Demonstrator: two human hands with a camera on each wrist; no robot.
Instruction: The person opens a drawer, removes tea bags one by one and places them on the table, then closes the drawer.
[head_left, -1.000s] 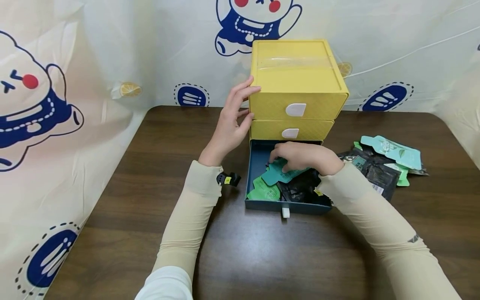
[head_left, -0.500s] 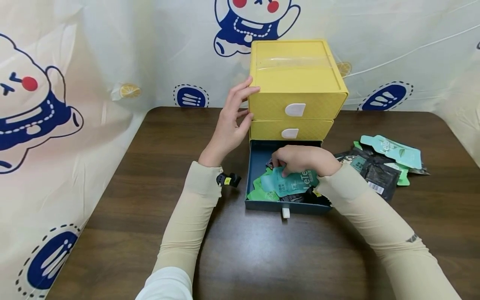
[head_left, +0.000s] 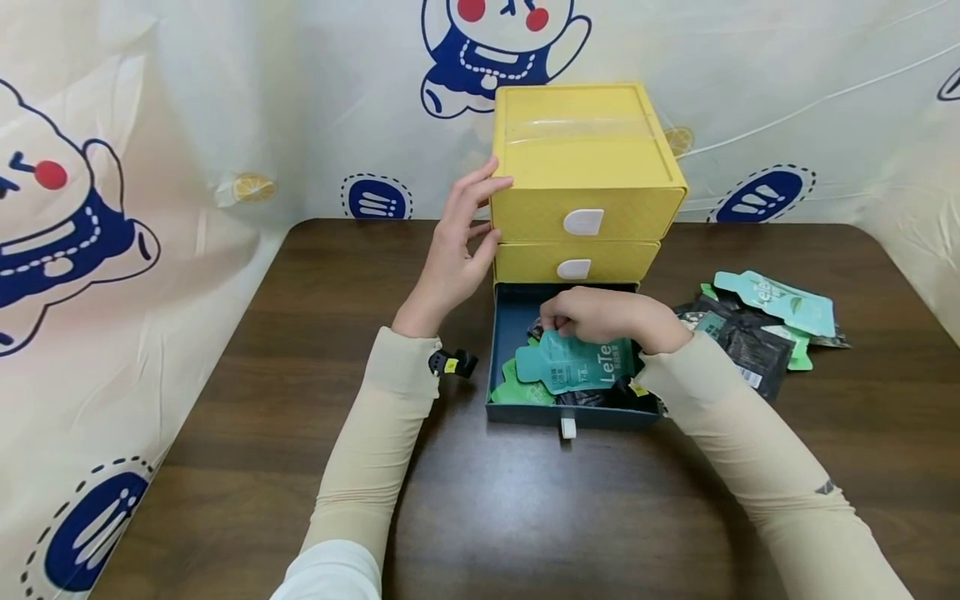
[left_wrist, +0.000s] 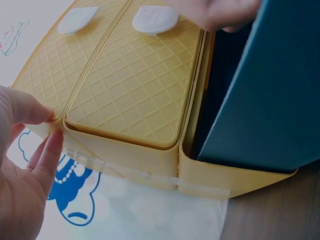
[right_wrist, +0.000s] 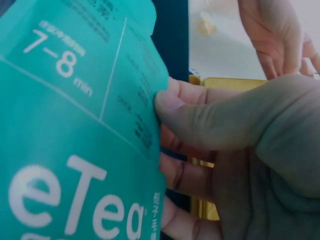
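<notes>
In the head view, my right hand [head_left: 618, 318] pinches the upper edge of a teal "LeTea" pouch [head_left: 576, 365] over the pulled-out bottom drawer [head_left: 525, 414]. The right wrist view has the thumb on the printed face of that pouch [right_wrist: 60, 125] and the fingers behind it. My left hand [head_left: 453, 258] rests against the left side of the yellow drawer box [head_left: 592, 146]. Its extended fingers and thumb touch the corner of the box in the left wrist view. Under the pouch, a green packet [head_left: 519, 390] and black packets [head_left: 581, 398] lie partly hidden in the drawer.
A pile of black, green and teal packets [head_left: 761, 350] lies on the brown table [head_left: 525, 517] right of the drawer. Two upper drawers with white tabs [head_left: 583, 222] stand shut. A printed sheet [head_left: 247, 100] hangs behind the table.
My right hand has taken hold of the teal pouch and turned it so that its lettering shows. The left hand keeps its place on the box. The head view has shifted slightly.
</notes>
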